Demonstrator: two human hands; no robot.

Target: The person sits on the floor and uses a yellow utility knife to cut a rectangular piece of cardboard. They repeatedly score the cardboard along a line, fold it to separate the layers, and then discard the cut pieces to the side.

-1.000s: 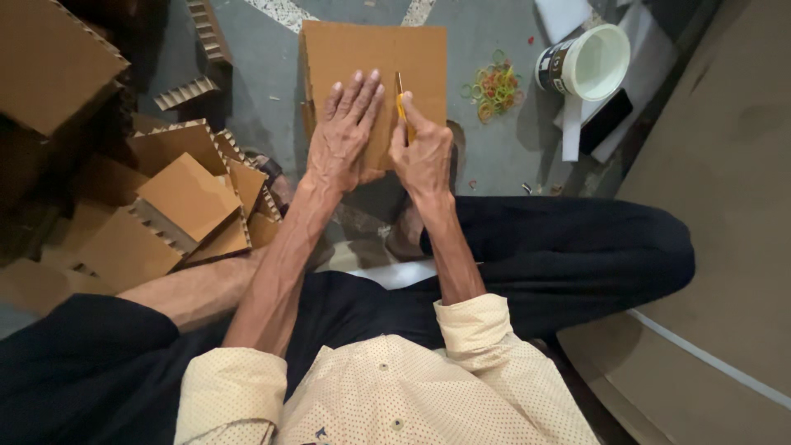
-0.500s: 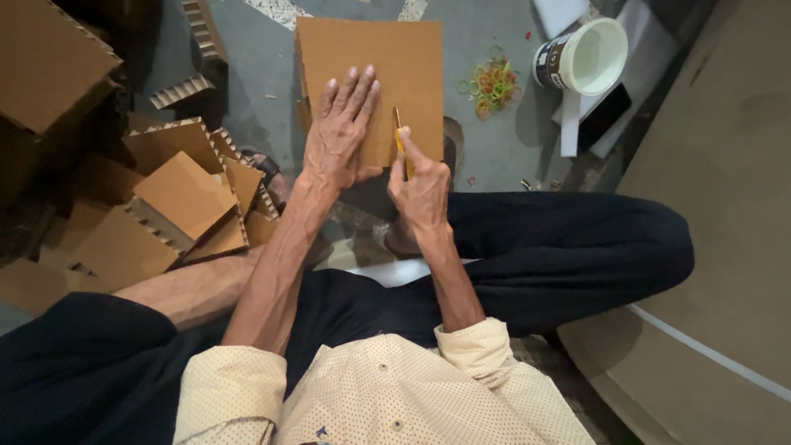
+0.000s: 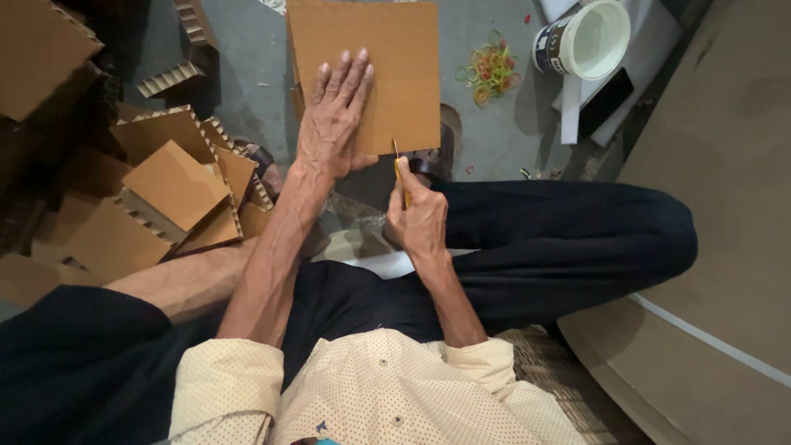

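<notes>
- The left hand (image 3: 334,124) lies flat, fingers spread, pressing the cardboard sheet (image 3: 387,58) on the far floor.
- The right hand (image 3: 418,218) grips a yellow-handled knife (image 3: 401,173) — tip at the sheet's near edge.
- Risk: the blade could slip toward the nearby left thumb.
- The white bucket (image 3: 589,37), far right, looks empty; rubber bands (image 3: 492,70) lie loose beside it.
</notes>
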